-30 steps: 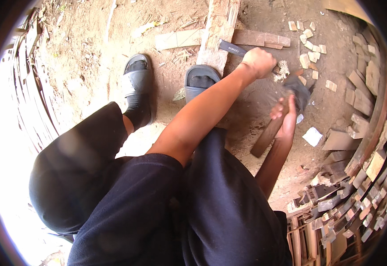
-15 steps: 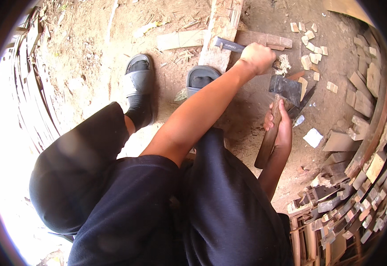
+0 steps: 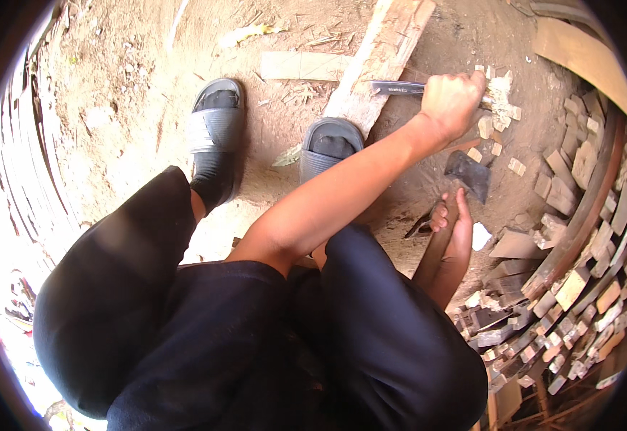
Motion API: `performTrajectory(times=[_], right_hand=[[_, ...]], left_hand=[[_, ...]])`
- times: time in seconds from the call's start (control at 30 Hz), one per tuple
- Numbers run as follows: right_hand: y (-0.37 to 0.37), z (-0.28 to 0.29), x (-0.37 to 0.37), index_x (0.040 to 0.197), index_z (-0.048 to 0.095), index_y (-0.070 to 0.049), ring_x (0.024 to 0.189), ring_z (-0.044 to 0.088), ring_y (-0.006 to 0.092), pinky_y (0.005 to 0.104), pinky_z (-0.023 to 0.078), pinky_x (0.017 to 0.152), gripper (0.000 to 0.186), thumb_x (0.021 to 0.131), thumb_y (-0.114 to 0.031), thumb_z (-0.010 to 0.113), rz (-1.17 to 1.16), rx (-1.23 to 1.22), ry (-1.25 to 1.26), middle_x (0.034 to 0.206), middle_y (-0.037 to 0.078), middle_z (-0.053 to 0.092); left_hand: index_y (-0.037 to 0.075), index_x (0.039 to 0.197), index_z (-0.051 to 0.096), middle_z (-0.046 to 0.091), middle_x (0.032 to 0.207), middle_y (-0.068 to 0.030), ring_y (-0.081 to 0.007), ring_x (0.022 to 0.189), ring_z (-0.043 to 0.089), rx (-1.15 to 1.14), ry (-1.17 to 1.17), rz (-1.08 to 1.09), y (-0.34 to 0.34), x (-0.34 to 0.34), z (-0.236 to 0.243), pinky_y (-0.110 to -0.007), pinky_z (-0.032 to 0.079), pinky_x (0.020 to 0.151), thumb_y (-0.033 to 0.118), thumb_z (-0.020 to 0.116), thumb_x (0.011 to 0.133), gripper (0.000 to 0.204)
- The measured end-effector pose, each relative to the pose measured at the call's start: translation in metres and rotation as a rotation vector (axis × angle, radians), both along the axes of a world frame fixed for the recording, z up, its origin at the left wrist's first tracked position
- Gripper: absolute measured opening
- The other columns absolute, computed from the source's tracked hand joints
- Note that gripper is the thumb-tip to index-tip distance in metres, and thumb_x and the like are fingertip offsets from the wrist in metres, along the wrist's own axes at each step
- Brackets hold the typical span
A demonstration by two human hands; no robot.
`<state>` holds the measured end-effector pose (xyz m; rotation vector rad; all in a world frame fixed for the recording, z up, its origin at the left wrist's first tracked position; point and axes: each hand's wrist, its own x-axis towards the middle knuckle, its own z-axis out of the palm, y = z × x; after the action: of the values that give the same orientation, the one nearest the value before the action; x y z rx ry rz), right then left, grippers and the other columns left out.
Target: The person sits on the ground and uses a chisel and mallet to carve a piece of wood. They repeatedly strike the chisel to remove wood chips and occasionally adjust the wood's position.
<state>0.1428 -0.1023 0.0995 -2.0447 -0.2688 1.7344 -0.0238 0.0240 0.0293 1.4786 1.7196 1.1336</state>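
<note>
My left hand (image 3: pixel 451 104) is closed on a chisel-like tool (image 3: pixel 392 88) with a flat dark blade lying across a pale wooden plank (image 3: pixel 384 39); its frayed, whitish end (image 3: pixel 499 90) sticks out right of my fist. Below it, my right hand (image 3: pixel 451 223) grips the wooden handle of a hatchet-like tool, whose dark metal head (image 3: pixel 468 174) is just beyond my fingers. The plank's near end meets my right sandalled foot (image 3: pixel 331 144), partly hidden by my left forearm.
A cross board (image 3: pixel 299 66) lies under or beside the plank on dirt ground. Small cut blocks (image 3: pixel 516 167) are scattered right of my hands. Heaped offcuts (image 3: pixel 572 287) and a curved board (image 3: pixel 579 50) line the right side. My other sandalled foot (image 3: pixel 216 122) stands at left.
My left hand and chisel have shifted right. The hatchet and my right hand sit lower in the picture than before. The surroundings have also shifted slightly with the camera.
</note>
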Motion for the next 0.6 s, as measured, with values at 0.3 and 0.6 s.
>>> performTrajectory(times=[0.3, 0.6], right_hand=[[0.122, 0.097, -0.049, 0.103, 0.050, -0.005, 0.040, 0.038, 0.0055, 0.0199, 0.034, 0.033, 0.033, 0.095, -0.036, 0.048, 0.385, 0.277, -0.363, 0.058, -0.001, 0.042], [0.186, 0.117, -0.117, 0.114, 0.049, 0.000, 0.042, 0.041, 0.0049, 0.0173, 0.034, 0.037, 0.037, 0.095, -0.031, 0.050, 0.833, 0.367, -0.560, 0.066, 0.001, 0.048]], left_hand=[[0.001, 0.080, 0.055, 0.062, 0.080, -0.0208, -0.0357, 0.075, 0.063, -0.095, -0.203, 0.013, 0.014, -0.043, 0.008, -0.043, 0.051, 0.068, 0.016, 0.069, 0.068, 0.025], [0.000, 0.085, 0.055, 0.064, 0.083, -0.0192, -0.0360, 0.079, 0.063, -0.179, -0.329, 0.114, 0.032, -0.043, -0.009, -0.042, 0.051, 0.070, 0.020, 0.071, 0.070, 0.030]])
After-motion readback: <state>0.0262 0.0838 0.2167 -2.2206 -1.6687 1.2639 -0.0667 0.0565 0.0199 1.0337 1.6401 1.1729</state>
